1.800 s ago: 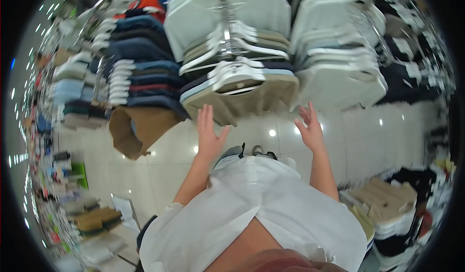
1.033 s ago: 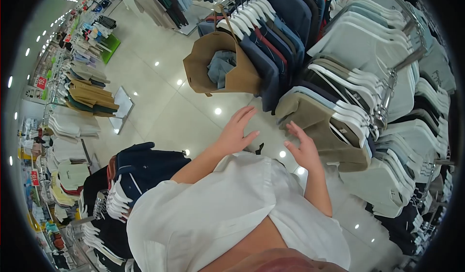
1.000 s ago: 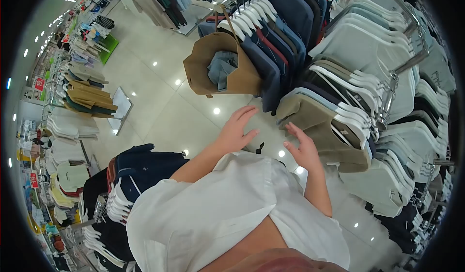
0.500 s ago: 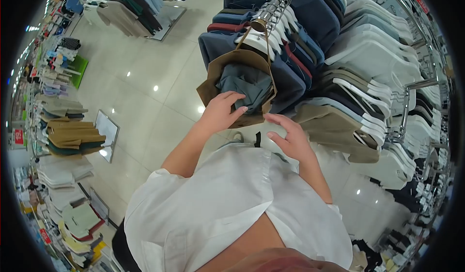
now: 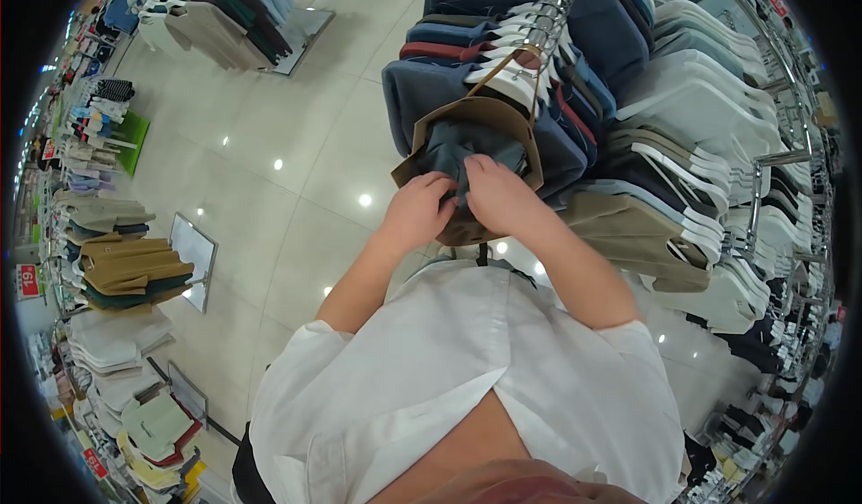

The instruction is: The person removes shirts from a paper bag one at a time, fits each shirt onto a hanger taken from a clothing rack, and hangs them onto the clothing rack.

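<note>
1. As seen in the head view, shows brown paper carrier bag (image 5: pixel 471 232), open at the top, with handles (image 5: pixel 492 75) looped at the end of chrome display arm (image 5: pixel 552 5).
2. Contains dark grey-blue garment (image 5: pixel 496 147), bunched inside the bag's mouth.
3. Includes left hand (image 5: pixel 418 209), laid on the garment at the near side, with fingers curled and thumb close to them; cannot tell whether closed on cloth.
4. Includes right hand (image 5: pixel 496 194), just beside the left, reaching into the mouth with fingers bent down onto the garment; cannot tell how firmly shut, thumb being hidden.
5. Lists behind the bag: navy tops (image 5: pixel 417 95) on white hangers (image 5: pixel 514 84).
6. Lists to the right: olive-brown long-sleeved top (image 5: pixel 628 234) and white tops (image 5: pixel 687 100).
7. Lists to the far left: mustard top (image 5: pixel 126 266), above glossy tiled floor (image 5: pixel 337 136).
</note>
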`<state>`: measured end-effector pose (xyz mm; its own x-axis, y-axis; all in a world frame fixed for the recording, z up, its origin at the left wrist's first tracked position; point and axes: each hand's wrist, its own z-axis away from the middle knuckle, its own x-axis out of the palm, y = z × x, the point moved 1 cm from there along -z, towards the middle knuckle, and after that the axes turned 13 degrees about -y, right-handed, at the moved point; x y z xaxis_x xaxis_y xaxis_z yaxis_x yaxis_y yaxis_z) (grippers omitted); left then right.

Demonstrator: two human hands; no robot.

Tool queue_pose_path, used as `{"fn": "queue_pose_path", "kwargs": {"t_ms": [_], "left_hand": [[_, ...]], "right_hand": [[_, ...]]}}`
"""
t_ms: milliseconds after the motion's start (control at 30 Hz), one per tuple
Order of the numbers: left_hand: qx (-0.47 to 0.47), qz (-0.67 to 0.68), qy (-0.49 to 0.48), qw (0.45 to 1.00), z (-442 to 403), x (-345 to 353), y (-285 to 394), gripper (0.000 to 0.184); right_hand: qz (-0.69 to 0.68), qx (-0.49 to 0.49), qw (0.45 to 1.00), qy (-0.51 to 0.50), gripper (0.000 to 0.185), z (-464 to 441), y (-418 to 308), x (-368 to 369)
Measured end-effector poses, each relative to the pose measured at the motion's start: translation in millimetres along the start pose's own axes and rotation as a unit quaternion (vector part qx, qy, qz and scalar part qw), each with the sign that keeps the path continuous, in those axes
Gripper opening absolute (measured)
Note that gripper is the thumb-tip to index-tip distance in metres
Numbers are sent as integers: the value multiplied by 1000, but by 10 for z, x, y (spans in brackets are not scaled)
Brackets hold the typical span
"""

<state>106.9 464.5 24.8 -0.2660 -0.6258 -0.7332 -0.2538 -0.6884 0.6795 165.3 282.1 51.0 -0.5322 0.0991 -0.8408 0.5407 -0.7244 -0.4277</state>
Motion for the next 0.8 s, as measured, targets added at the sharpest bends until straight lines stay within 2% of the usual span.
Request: {"fn": "queue_pose_path", "kwargs": {"t_ms": [67,133,167,233,267,400,500,600,700,800], "left_hand": [[9,-6,-24,1000,121,-34,-35,23],[33,5,-44,998,258,-20,-102,22],[55,-32,-41,997,338,-30,-88,23],[100,-105,-33,989,494,-40,-44,23],[91,-91,-37,991,545,-31,-14,22],[66,-127,4,990,642,56,-78,15],[32,-112,24,993,628,139,-168,10],[34,-106,46,993,581,193,-224,10],[46,-108,47,992,569,193,-215,10],[59,-110,64,990,534,185,-207,10]], "right_hand": [[41,79,985,-149,63,-412,-114,-148],[97,117,964,-218,74,-808,-120,-133],[125,137,950,-251,80,-985,-92,-88],[147,181,935,-267,90,-1319,40,49],[159,202,926,-277,96,-1440,99,143],[147,260,936,-187,115,-1684,510,627],[188,274,928,-169,103,-1722,550,749],[161,278,932,-170,83,-1807,587,826],[218,235,930,-180,67,-1584,257,552],[118,204,950,-206,59,-1583,278,520]]}}
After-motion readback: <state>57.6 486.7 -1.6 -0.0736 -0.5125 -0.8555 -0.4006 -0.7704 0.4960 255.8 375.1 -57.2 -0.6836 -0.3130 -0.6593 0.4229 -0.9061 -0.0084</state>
